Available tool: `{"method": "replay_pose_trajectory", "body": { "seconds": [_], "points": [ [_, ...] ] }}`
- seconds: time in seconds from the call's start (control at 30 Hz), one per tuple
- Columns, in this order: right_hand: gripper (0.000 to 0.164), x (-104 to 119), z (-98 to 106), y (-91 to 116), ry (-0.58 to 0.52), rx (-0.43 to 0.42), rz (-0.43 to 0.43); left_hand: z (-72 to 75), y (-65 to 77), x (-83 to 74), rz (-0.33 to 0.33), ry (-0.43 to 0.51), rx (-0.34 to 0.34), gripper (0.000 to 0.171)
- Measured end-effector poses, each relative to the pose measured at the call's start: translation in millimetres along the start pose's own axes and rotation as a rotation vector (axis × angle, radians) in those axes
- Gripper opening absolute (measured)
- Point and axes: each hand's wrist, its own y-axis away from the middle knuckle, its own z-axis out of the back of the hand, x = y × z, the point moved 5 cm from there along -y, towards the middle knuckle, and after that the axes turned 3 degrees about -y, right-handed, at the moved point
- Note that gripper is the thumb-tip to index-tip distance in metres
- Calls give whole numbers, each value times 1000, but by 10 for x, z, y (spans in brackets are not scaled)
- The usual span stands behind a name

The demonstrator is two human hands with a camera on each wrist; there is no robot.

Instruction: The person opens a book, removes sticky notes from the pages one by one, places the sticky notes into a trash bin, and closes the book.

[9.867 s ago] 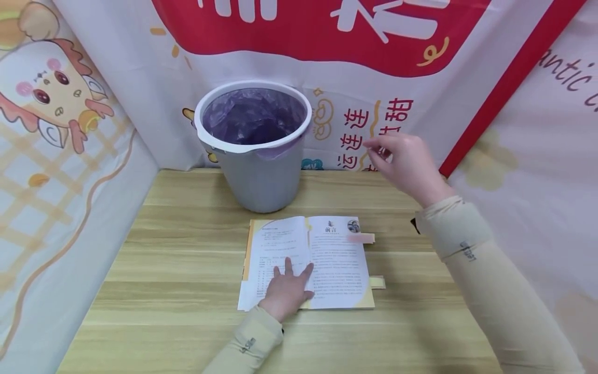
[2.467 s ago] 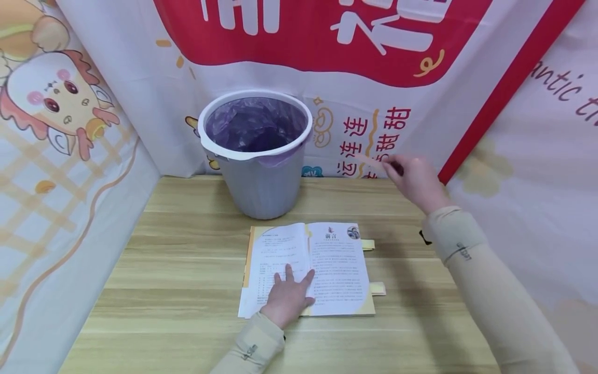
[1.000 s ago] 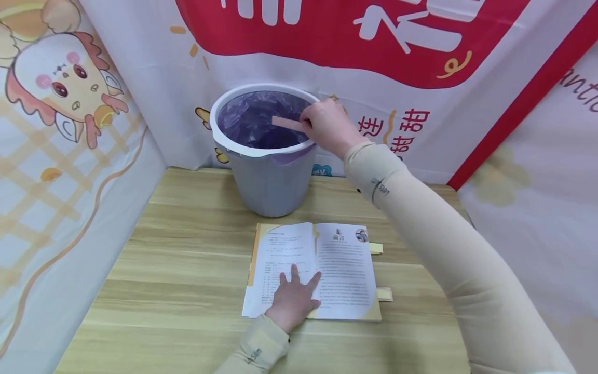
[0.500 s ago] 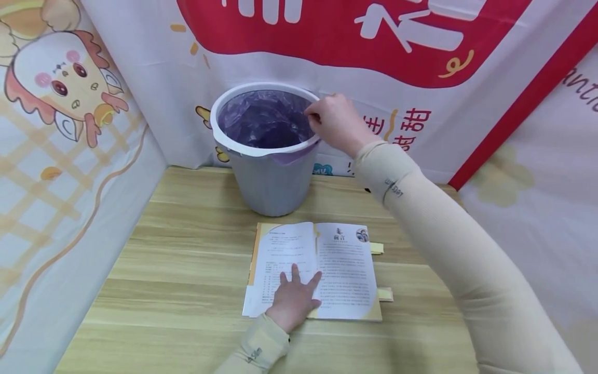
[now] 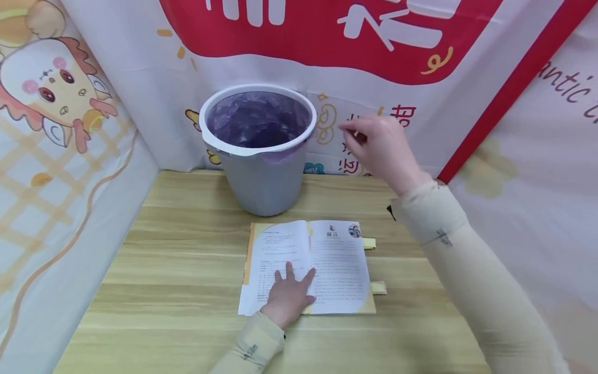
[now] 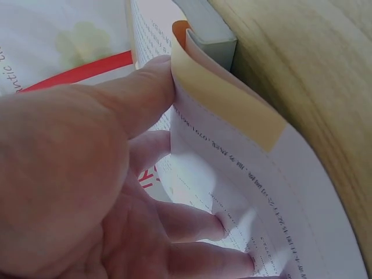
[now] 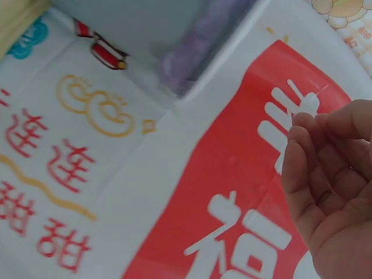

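My left hand (image 5: pixel 288 297) lies with fingers spread on the open book (image 5: pixel 340 270), across the left page and the gutter. In the left wrist view, its thumb (image 6: pixel 152 87) and fingers press the curving pages. My right hand (image 5: pixel 380 148) is raised in the air, right of the trash bin (image 5: pixel 263 176). Its fingers are curled and thumb and index tips meet in the right wrist view, with nothing visible between them. Two pale yellow sticky tabs, an upper tab (image 5: pixel 369 243) and a lower tab (image 5: pixel 379 288), stick out of the book's right edge.
The grey bin has a white rim (image 5: pixel 258 150) and a purple bag liner (image 5: pixel 252 117). It stands behind the book on the wooden table (image 5: pixel 177 270), close to the printed cloth backdrop (image 5: pixel 299 36). Another printed cloth (image 5: pixel 56 187) hangs at the left.
A pink paper strip, seen in the right hand at the bin's mouth, is out of the fingers. That hand has drawn back rightward from the rim. The left hand stays on the book.
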Motion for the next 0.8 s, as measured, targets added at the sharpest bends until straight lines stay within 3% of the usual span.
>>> {"method": "replay_pose_trajectory", "body": {
  "seconds": [0.13,0.47,0.8],
  "points": [
    [20,-136,-70,403,-16,-8,-24,19,-5,-11,-6,-16,-9,65],
    [16,-551,-508,1410,-112,-29,-135,36,-23,-33,-21,12,2,65],
    [18,-787,-814,2281,-172,15,-393,31,-12,-58,-19,-8,-2,64]
  ]
}}
